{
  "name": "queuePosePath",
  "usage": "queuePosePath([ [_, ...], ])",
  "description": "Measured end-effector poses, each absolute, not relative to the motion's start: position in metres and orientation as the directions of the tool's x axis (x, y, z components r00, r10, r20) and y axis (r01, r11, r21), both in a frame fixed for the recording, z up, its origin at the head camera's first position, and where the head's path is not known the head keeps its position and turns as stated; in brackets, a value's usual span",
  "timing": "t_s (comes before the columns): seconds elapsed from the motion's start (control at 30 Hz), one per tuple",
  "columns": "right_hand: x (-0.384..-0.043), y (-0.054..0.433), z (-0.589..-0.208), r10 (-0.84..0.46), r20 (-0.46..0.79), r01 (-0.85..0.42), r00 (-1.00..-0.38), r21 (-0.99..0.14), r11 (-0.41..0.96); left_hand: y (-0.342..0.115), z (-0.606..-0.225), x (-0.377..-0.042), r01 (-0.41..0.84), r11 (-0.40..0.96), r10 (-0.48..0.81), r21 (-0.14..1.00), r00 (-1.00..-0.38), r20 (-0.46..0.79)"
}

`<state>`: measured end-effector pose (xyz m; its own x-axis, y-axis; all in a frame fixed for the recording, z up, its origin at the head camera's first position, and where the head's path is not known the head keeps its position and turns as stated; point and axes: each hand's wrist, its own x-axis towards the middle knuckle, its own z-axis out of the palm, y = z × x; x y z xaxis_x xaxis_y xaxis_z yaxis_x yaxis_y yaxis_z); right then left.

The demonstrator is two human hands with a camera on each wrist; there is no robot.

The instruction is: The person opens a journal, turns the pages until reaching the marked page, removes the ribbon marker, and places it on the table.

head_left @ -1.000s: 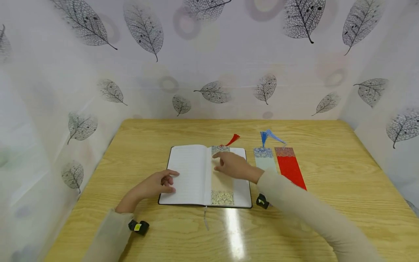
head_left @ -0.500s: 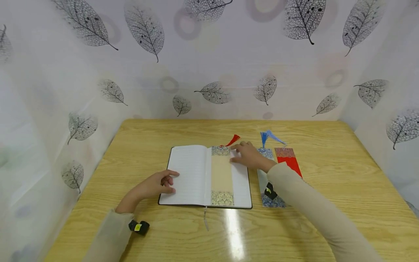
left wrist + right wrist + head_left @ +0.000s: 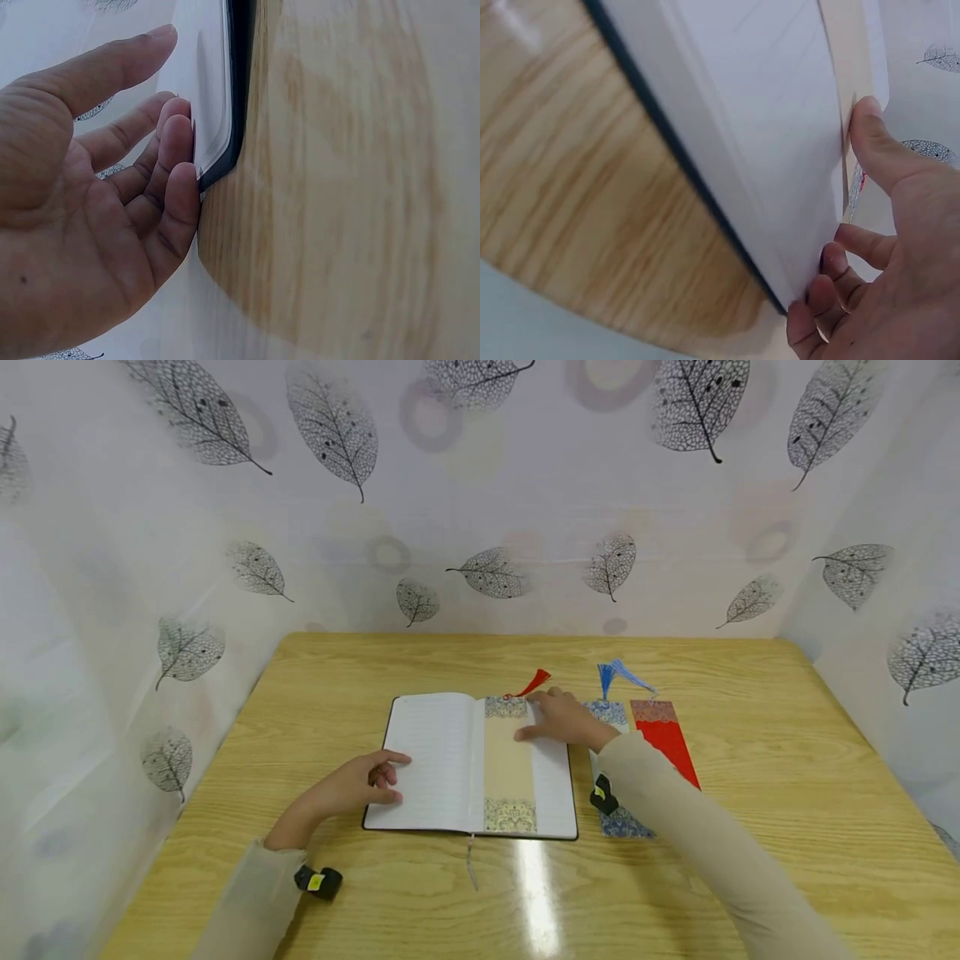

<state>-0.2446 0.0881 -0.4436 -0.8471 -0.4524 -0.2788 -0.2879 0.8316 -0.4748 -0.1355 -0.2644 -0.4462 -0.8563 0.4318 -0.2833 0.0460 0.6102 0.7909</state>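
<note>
An open notebook (image 3: 433,768) with a dark cover lies on the table. Along its right page, close to the spine, lies a cream bookmark (image 3: 508,760) with patterned ends and a red tassel (image 3: 537,680). My right hand (image 3: 564,718) is over the page's upper right, its fingertips at the bookmark's right edge; in the right wrist view the thumb (image 3: 870,135) touches that edge and the other fingers meet the page's outer side. Beside the left page, my left hand (image 3: 352,789) rests loosely bent fingers on the notebook's edge (image 3: 217,127).
Right of the notebook lie a pale bookmark (image 3: 609,714) with blue patterned ends, partly hidden by my right arm, and a red bookmark (image 3: 667,747). Their blue tassels (image 3: 621,673) point to the back. A thin ribbon (image 3: 471,862) hangs from the notebook onto the wooden table (image 3: 375,910).
My right hand has gone from over the cream bookmark to the upper right of the page, then slightly back left to the bookmark's edge. The left hand stays put.
</note>
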Motion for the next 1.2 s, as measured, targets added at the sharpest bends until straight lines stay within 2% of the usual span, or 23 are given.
queuePosePath([
  [0.3,-0.242,0.072,-0.436,-0.414,-0.309,-0.259,-0.856,-0.437,0.861,-0.264,-0.445,-0.135,0.037,0.605,0.427,0.795,-0.858,-0.285],
  [0.6,-0.243,0.067,-0.431,-0.418,-0.334,-0.246,-0.845,-0.45,0.858,-0.265,-0.446,-0.135,0.03,0.596,0.428,0.802,-0.858,-0.286],
  [1.0,-0.237,0.063,-0.432,-0.418,-0.304,-0.117,-0.856,-0.673,0.73,-0.266,-0.447,-0.135,0.038,0.607,0.423,0.794,-0.861,-0.282],
  [1.2,-0.232,0.06,-0.431,-0.409,-0.29,-0.093,-0.865,-0.709,0.699,-0.266,-0.447,-0.135,0.048,0.608,0.431,0.793,-0.858,-0.279],
])
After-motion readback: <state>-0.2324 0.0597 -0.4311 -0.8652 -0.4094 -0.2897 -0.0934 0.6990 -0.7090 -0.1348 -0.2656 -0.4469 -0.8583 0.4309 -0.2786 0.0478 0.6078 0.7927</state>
